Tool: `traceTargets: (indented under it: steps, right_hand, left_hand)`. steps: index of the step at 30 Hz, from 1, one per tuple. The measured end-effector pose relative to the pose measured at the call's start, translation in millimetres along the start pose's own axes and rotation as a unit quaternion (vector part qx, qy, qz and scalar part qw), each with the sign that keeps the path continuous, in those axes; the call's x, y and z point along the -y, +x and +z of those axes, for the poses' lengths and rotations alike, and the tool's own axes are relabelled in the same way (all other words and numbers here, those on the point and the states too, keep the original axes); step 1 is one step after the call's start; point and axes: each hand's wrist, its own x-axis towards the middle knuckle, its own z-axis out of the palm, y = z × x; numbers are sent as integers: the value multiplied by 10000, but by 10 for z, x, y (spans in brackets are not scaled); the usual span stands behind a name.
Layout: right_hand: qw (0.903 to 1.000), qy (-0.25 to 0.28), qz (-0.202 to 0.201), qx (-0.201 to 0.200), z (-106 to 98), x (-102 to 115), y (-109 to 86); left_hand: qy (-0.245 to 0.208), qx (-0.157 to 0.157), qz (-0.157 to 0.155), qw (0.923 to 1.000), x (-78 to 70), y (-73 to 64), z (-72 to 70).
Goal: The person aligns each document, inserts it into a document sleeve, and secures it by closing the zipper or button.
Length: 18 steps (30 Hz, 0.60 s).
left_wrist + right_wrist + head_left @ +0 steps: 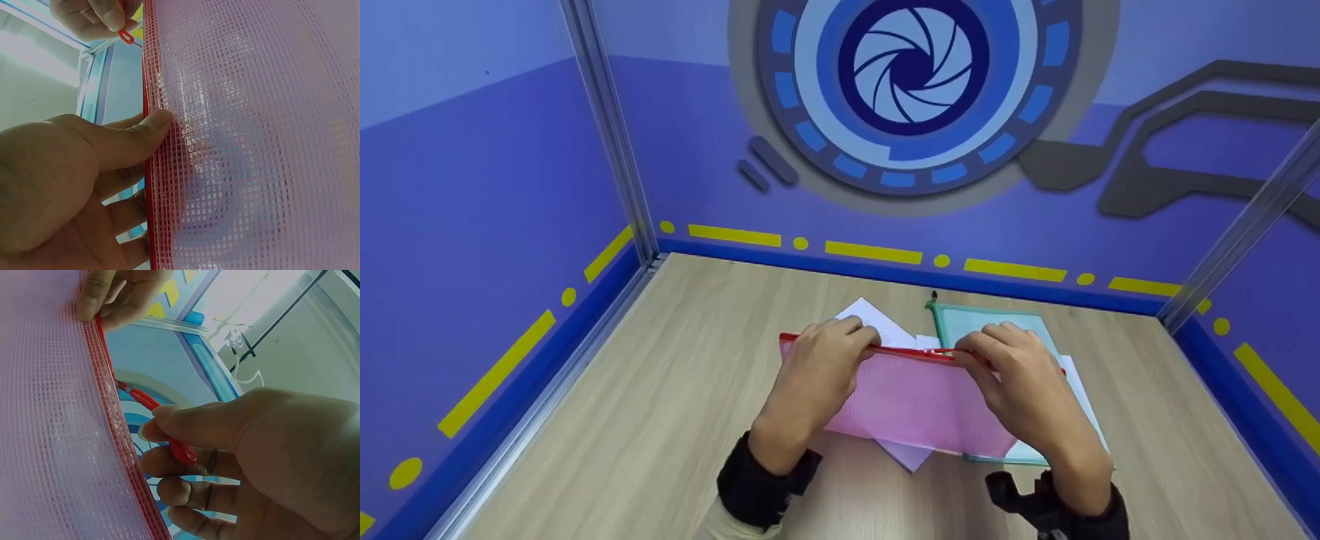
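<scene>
A pink mesh zipper pouch (919, 405) with a red zipper edge is held up above the table. My left hand (817, 367) pinches its top edge near the left end, thumb on the near mesh face and fingers behind, as the left wrist view shows. Between thumb and fingers of my right hand (1020, 382) is the red zipper pull (145, 399), whose slider sits on the zipper partway along the edge. Behind and below the pouch lie white papers (877, 319) and a green-edged zipper pouch (997, 319), both partly hidden.
The wooden table (660, 390) is bounded by a blue-purple back wall (690, 150) and side walls. Metal posts (611, 127) stand at the corners. A white sheet corner (1076, 375) shows at the right of the green-edged pouch.
</scene>
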Motion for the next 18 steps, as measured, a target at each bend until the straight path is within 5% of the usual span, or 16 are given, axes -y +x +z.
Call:
traceTargets:
  steps: [18]
  right_hand:
    - [9999,67,-141,22,29,-7,5]
  left_hand:
    - [-512,-19,-62,9987,120,-33,-89]
